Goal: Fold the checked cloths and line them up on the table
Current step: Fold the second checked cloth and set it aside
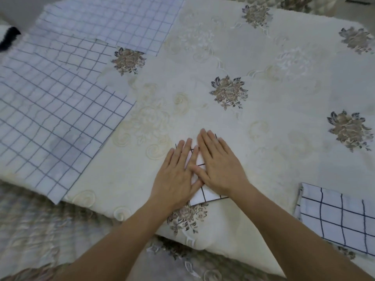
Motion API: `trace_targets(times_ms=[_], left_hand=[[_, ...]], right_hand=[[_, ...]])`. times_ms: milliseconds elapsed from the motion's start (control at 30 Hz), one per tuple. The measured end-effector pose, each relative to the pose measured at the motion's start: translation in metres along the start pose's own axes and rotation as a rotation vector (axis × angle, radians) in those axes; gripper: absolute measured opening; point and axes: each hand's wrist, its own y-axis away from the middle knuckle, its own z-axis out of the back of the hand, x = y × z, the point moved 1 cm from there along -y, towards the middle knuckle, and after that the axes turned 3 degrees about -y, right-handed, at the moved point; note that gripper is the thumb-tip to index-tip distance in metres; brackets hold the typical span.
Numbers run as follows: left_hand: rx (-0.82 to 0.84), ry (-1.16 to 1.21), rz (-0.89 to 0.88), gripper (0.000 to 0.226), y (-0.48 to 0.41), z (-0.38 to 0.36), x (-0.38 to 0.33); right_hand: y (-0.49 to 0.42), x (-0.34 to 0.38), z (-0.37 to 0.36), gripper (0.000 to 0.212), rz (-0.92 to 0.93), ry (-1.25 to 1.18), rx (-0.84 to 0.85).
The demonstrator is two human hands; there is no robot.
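Note:
A small folded white cloth with dark check lines (205, 194) lies near the front edge of the table. Both hands press flat on it with straight fingers: my left hand (175, 173) covers its left part, my right hand (218, 165) its right part, thumbs touching in the middle. Most of the cloth is hidden under the hands. Another folded checked cloth (334, 218) lies at the front right edge. Unfolded checked cloths are spread on the left: a large one (50, 122) at the front left, and another (113, 23) behind it.
The table carries a cream embroidered cover (263, 88) with brown flower motifs. A black and white object (8, 37) sits at the far left edge. A patterned floor covering (40, 230) shows below the table's front edge.

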Motion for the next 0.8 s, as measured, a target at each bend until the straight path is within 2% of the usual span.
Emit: trace_targets(times_ms=[167, 300, 467, 800], left_hand=[[-0.029, -0.021, 0.013, 0.088, -0.002, -0.001, 0.003], [0.021, -0.054, 0.029, 0.088, 0.000, 0.002, 0.001], [0.027, -0.002, 0.053, 0.079, 0.001, 0.002, -0.005], [0.023, 0.000, 0.023, 0.085, 0.001, -0.001, 0.000]], right_hand=[[0.005, -0.018, -0.003, 0.089, -0.087, 0.109, -0.025], [0.008, -0.012, 0.003, 0.087, -0.135, 0.062, -0.046], [0.038, 0.009, -0.009, 0.081, -0.009, 0.028, -0.062], [0.068, 0.002, -0.014, 0.094, -0.067, 0.086, -0.017]])
